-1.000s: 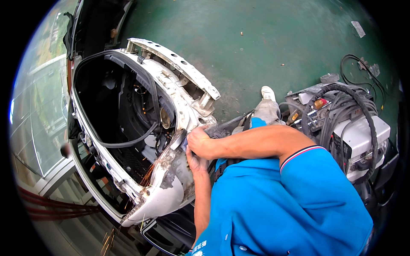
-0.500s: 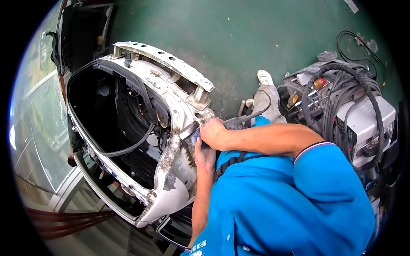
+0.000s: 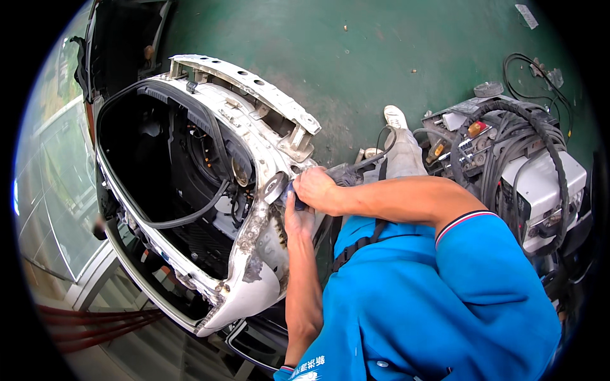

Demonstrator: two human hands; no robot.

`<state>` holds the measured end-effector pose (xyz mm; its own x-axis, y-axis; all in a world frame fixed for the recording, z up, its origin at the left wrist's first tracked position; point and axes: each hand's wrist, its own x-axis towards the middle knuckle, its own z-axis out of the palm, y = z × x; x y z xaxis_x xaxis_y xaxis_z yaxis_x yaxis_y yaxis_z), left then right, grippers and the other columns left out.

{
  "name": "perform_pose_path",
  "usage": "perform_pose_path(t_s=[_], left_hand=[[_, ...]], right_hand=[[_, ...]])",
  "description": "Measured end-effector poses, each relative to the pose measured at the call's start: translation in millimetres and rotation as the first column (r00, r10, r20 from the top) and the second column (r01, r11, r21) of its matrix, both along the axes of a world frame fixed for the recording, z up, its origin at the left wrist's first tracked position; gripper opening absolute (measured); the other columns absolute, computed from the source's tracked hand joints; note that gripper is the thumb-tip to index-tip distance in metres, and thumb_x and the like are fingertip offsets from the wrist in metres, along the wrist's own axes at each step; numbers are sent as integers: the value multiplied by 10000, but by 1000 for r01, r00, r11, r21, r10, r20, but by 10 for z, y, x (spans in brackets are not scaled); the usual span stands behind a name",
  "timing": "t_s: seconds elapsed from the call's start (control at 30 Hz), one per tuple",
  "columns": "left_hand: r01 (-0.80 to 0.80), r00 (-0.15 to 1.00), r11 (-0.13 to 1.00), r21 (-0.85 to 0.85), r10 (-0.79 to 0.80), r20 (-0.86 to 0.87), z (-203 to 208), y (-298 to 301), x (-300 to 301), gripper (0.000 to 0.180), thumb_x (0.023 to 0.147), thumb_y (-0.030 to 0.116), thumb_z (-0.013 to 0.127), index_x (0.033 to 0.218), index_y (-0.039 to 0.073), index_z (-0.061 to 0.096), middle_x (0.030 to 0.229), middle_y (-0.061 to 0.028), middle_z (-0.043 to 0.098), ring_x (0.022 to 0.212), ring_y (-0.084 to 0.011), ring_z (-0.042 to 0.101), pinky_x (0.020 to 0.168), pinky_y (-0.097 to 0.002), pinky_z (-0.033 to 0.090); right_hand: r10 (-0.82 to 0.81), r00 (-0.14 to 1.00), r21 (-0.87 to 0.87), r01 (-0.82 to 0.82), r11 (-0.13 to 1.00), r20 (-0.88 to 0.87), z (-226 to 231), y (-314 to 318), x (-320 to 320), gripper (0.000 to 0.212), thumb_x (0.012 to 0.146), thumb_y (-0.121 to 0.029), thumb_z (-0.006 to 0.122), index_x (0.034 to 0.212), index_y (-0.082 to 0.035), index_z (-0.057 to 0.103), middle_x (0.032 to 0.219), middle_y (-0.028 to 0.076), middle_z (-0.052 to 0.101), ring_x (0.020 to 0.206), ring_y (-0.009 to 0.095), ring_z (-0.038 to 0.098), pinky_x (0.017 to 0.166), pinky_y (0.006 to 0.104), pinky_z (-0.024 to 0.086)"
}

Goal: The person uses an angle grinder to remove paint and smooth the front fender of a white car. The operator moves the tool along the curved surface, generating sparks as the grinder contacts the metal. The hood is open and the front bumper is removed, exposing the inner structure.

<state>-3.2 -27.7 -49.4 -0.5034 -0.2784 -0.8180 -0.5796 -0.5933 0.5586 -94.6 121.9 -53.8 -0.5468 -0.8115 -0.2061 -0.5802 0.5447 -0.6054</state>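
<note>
Both my hands meet at the corner of a white car body, beside its rear opening. My right hand is closed around a corded hand-held grinder, whose oval-looking grey disc with a dark centre shows left of my fingers. Just below, my left hand grips the dark blue part of the same tool, thumb upward. Much of the grinder's body is hidden by my hands. Its black cable runs off to the right. Near the disc, the panel edge has bare, scuffed metal patches.
A white bumper beam projects along the body's far side. Loose black seal hangs across the opening. To the right stands a cart-like machine draped with thick cables, with tools on top. My shoe rests on the green floor.
The disc has turned to show more of its face and sits slightly higher. Both hands have shifted up a little, still on the tool.
</note>
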Motion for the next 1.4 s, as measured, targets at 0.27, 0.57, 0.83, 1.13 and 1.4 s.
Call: perform_pose_path(t_s=[0.27,0.57,0.83,1.13,1.4], left_hand=[[56,996,996,69,-51,-76,-164,-197,-45,794,908,415,768,1542,72,435,1563,-91,484,1462,-276,428,1240,-443,319],[100,978,989,110,-77,-196,-139,-47,-192,880,912,477,734,1594,90,334,1629,-94,382,1506,-295,362,1265,-472,278],[-24,960,989,148,64,-274,-303,-137,-157,691,972,381,674,1531,67,419,1560,-127,473,1428,-325,455,1222,-509,349],[59,939,998,8,-53,-341,-199,112,-384,772,994,431,648,1595,88,306,1632,-118,376,1497,-319,371,1256,-487,302],[21,963,1000,-2,-21,-268,-247,164,-479,506,1084,338,421,1483,30,466,1481,-179,541,1306,-345,567,1149,-525,436]], right_hand=[[18,985,66,-6,998,-172,-86,-273,8,443,819,-299,712,1155,-11,722,1123,154,723,1041,302,702,805,549,590],[102,968,113,-77,991,-231,-113,-371,-128,406,869,-299,640,1137,-7,730,1095,172,718,995,330,691,794,582,576],[45,949,68,-25,997,-313,-74,-440,-173,298,859,-309,656,998,-102,819,1003,100,779,980,278,721,840,567,578],[363,712,513,-4,858,-601,-316,-895,20,281,877,-301,628,971,-111,811,1039,104,779,961,293,728,861,533,577],[243,887,255,-149,955,-392,125,-433,-371,301,843,-286,656,963,-58,812,977,95,780,947,304,713,831,547,584]])
